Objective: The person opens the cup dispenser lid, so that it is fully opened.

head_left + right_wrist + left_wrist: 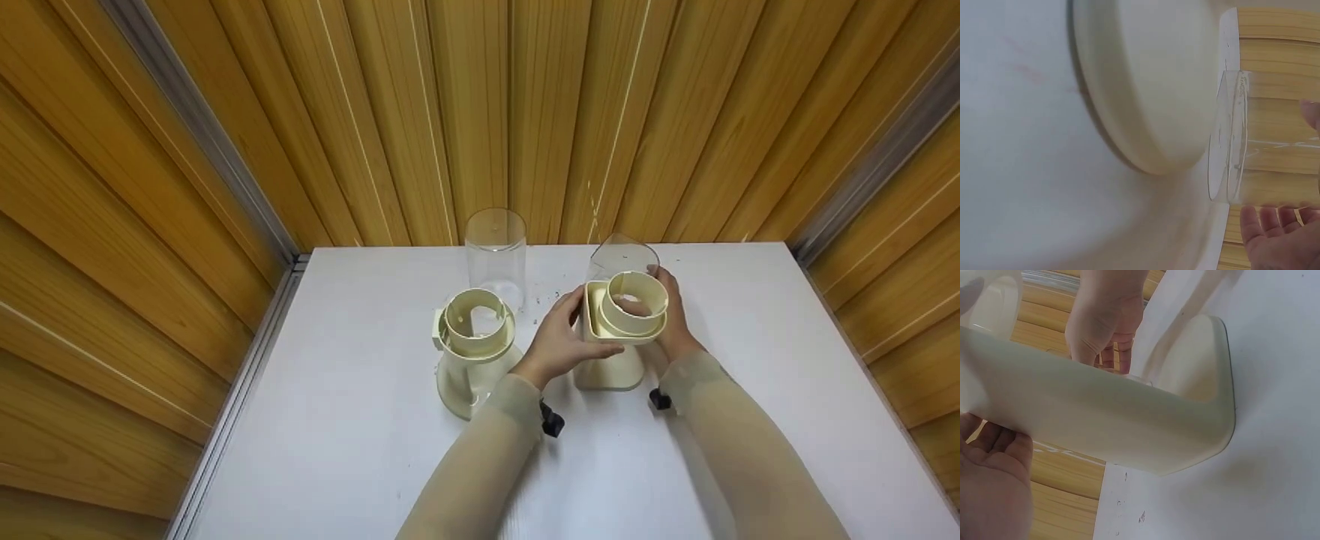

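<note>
My left hand grips the upper part of a cream plastic dispenser stand, its thumb along the front below the round collar. In the left wrist view the stand's column rises from a rounded foot on the table. Behind the stand, my right hand holds a clear cylinder, thumb on one side and fingers on the other. The cylinder's end is close over the tabletop in the right wrist view. Through the collar's opening a bit of skin shows. The stand hides part of the right hand and cylinder.
A second cream stand with a round collar stands to the left, near my left forearm. Another clear cylinder is upright behind it, near the back edge of the white table. Wood-patterned panels enclose the back and sides.
</note>
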Available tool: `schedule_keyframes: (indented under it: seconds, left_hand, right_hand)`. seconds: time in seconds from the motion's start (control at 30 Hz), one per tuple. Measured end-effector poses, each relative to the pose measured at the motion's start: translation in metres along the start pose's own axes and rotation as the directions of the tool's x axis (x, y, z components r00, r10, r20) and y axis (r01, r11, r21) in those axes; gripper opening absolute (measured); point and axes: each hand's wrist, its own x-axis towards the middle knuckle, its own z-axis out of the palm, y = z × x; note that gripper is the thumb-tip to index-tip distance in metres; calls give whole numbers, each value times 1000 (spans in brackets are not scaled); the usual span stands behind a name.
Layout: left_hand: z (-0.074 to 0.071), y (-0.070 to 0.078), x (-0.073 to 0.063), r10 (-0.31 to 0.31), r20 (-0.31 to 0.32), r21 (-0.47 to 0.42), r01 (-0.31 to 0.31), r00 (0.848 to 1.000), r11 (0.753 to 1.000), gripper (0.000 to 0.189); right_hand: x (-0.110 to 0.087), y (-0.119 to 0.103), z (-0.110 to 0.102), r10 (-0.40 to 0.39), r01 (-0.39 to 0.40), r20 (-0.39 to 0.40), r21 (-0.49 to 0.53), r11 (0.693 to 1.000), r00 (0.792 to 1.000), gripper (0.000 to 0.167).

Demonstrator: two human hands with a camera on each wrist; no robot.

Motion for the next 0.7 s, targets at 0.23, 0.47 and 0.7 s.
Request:
schedule_keyframes:
  seconds: [0.23,0.47,0.7]
  left_hand:
    - [4,-2,-3,-24,-10,-54,23,1000,998,116]
    - [8,-4,-5,-28,-8,-86,27,1000,996,120]
    - [10,-1,-4,-21,-3,-89,21,1000,996,123]
  right_hand:
    - [-4,-5,1,58,-59,19,38,998,998,98]
    - [-12,-17,-3,136,-144,70,125,982,988,92]
    - [-11,-10,-2,136,-145,75,132,981,988,95]
